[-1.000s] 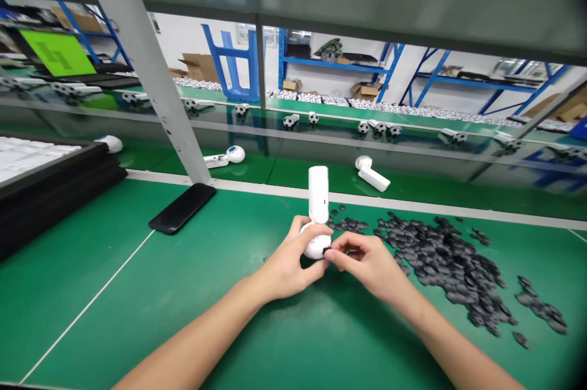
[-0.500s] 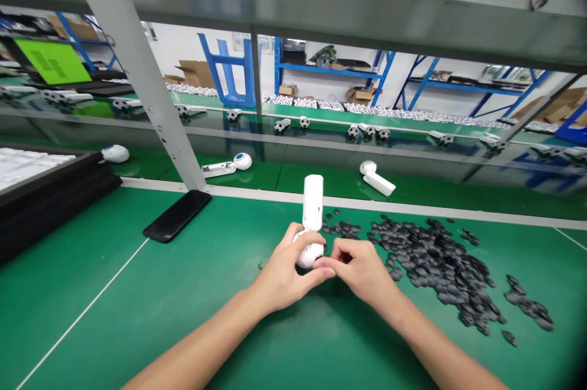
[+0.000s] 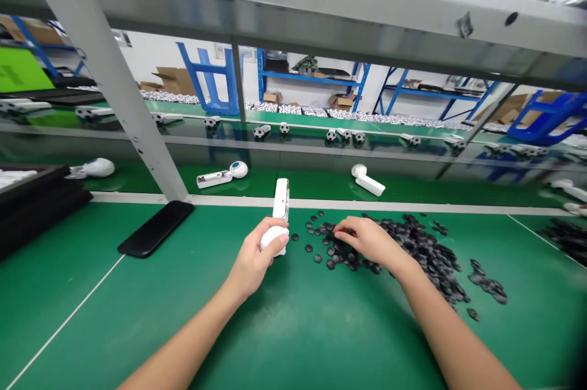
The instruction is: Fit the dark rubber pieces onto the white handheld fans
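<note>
My left hand [image 3: 254,255] is wrapped round the ball-shaped end of a white device [image 3: 281,199], whose long handle points away from me. To the right, my right hand [image 3: 367,240] is over the left part of a pile of black pentagon pieces [image 3: 417,243]. Its thumb and index finger are bent together at the pieces; whether a piece is between them is too small to tell. Several loose black pieces lie between my two hands on the green table [image 3: 293,329].
A black phone [image 3: 156,230] lies at the left, beside a metal post [image 3: 123,84]. Beyond the table's rail are white devices [image 3: 370,184], [image 3: 214,179] on a green belt. A black tray stack [image 3: 41,213] stands far left. A metal beam crosses overhead.
My right hand has left the white device and moved right and up to the black pieces. My left hand has moved left with the device, now turned edge-on. The view has shifted.
</note>
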The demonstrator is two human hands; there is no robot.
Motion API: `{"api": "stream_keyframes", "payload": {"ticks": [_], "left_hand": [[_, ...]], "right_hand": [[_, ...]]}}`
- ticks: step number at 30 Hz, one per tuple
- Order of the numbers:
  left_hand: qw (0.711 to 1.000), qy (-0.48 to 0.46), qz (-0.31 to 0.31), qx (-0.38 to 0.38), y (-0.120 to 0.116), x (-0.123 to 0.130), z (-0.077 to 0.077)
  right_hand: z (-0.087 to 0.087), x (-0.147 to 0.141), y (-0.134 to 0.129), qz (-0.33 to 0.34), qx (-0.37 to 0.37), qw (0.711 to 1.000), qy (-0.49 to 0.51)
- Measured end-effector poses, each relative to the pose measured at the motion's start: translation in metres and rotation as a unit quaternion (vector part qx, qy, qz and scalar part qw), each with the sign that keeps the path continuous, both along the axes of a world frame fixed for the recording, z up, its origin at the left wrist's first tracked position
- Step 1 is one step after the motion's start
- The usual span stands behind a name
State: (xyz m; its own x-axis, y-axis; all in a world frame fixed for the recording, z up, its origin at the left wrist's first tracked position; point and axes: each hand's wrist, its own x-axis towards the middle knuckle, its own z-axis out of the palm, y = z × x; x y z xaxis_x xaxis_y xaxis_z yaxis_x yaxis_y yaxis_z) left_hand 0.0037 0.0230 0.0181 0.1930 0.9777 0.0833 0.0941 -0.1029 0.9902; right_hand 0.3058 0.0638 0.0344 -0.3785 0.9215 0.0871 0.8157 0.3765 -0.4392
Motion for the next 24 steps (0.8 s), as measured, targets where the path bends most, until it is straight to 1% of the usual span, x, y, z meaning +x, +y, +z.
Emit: {"api": "stream_keyframes", "payload": {"ticks": [4,7,11,14,18,24], "left_hand": [[0.999,0.026,0.002,0.035,0.002,0.003,-0.006],[0.998,0.018,0.018,0.060,0.002,0.005,-0.010],[0.998,0.015,0.035,0.047,0.003,0.007,-0.011],[0.998,0.019,0.042,0.048,0.004,0.006,-0.010],[0.997,0.032,0.032,0.056,0.003,0.006,-0.005],[0.998,0.015,0.022,0.055,0.000,0.008,-0.001]], "right_hand": [[-0.010,-0.006,0.003,0.011,0.014,1.000,-0.025],[-0.014,-0.008,0.006,0.013,0.015,0.999,-0.026],[-0.016,-0.009,0.009,0.008,0.029,0.999,-0.018],[-0.017,-0.010,0.010,-0.012,0.048,0.999,-0.007],[-0.016,-0.007,0.009,-0.028,0.059,0.998,-0.001],[-0.019,0.002,0.008,0.004,0.032,0.999,-0.030]]}}
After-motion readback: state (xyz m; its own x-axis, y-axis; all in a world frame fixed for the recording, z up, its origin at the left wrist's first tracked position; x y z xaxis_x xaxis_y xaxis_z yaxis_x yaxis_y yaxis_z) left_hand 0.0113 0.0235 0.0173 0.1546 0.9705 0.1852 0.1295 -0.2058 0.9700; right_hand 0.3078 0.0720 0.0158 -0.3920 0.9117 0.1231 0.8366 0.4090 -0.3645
